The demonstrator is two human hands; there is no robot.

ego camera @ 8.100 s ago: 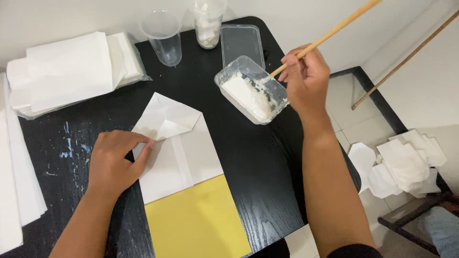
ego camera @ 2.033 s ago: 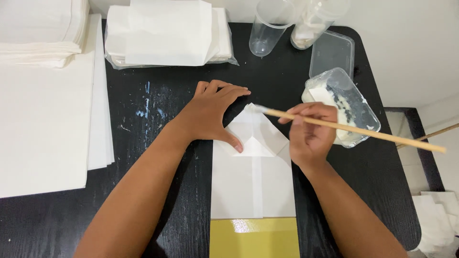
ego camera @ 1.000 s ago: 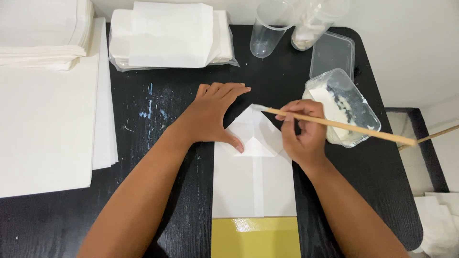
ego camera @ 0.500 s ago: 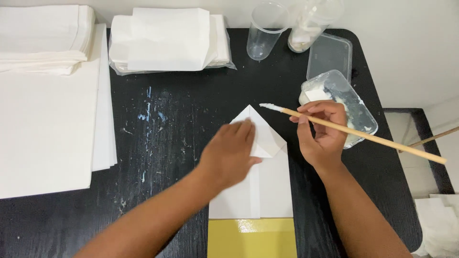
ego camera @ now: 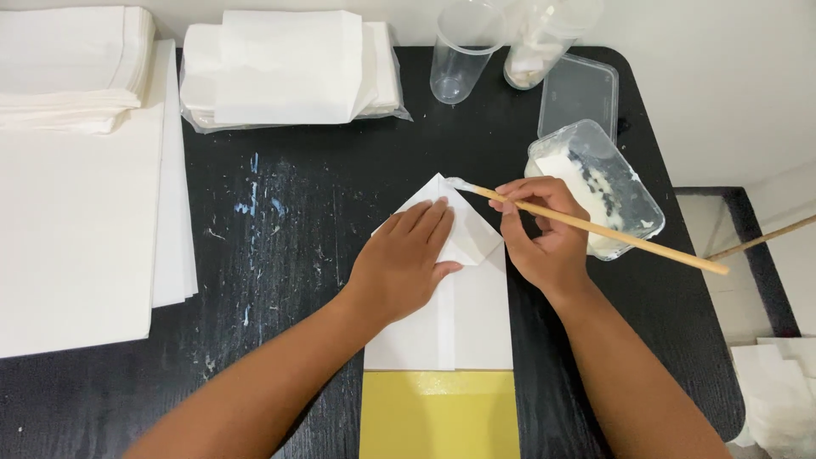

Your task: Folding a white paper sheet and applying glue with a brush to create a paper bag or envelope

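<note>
L hand [ego camera: 406,263]: flat, fingers spread, pressing folded white paper [ego camera: 463,306] mid desk [ego camera: 280,255]
R hand [ego camera: 544,234]: pinching wooden brush [ego camera: 595,228], tip on paper's peak
paste tub [ego camera: 595,187]: near right edge

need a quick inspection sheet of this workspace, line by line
surface: black table, scuffed with pale marks
job's things: folded white paper bag on a yellow sheet; wooden brush, tip at the bag's peak; glue tub
clutter: paper stacks, bag pile, clear cups, lid
hands: left hand flat on the bag; right hand holds the brush
cables: nothing seen
surroundings: white wall, paper scraps on floor
</note>
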